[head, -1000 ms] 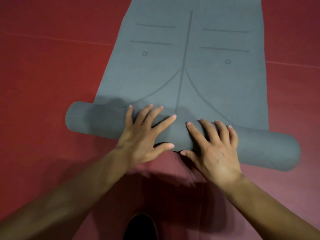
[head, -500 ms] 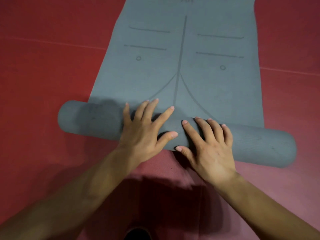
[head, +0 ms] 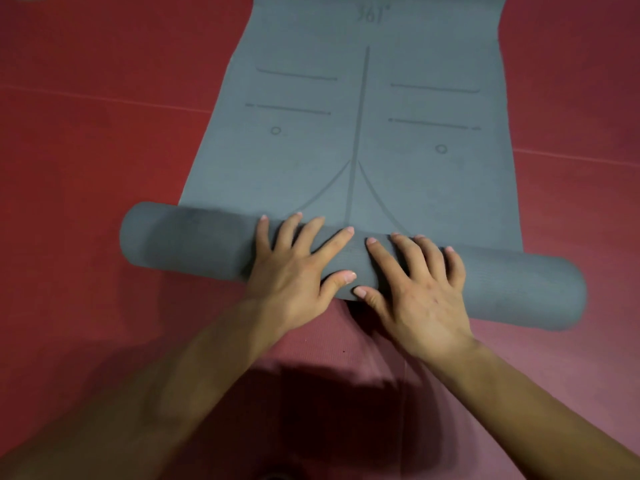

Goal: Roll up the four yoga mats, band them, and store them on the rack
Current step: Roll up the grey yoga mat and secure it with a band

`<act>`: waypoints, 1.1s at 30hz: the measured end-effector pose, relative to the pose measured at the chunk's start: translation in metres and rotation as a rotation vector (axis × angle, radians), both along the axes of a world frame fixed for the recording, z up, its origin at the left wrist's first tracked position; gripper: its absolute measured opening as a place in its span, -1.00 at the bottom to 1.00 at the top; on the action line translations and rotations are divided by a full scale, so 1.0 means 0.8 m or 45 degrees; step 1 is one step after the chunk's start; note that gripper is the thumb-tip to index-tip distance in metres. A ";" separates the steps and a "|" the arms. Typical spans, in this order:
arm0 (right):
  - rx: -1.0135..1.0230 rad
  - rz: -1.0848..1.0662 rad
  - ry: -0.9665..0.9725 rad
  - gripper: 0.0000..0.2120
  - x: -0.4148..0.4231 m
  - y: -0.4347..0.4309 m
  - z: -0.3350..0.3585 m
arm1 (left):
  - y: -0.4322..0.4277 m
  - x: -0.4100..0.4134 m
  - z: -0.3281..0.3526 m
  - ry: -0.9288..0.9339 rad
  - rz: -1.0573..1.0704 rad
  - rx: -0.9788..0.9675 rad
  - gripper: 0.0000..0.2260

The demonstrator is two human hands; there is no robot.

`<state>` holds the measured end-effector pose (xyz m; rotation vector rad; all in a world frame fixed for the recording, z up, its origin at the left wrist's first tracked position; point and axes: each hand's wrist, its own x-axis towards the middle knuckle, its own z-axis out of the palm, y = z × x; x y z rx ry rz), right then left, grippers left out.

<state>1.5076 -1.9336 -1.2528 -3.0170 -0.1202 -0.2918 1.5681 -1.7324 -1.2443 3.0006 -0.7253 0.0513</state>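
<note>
Rolled further toward 12 o'clock: grey yoga mat (head: pixel 349 140), its roll (head: pixel 187 240) lying across the red floor (head: pixel 86 168) with the flat length ahead. Left hand (head: pixel 294 268) and right hand (head: pixel 420 296) — fingers spread flat, pressing mid-roll, gripping nothing. Risk: the right end trails toward 4 o'clock — uneven pushing would likely telescope it.

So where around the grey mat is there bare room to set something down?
Bare red floor lies left and right of the grey mat, past the ends of the roll. The roll's middle is crowded: left hand and right hand press it side by side.
</note>
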 end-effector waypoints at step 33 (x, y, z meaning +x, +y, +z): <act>-0.004 -0.085 -0.056 -0.42 0.075 -0.010 -0.007 | -0.029 0.074 -0.009 -0.174 0.070 -0.129 -0.49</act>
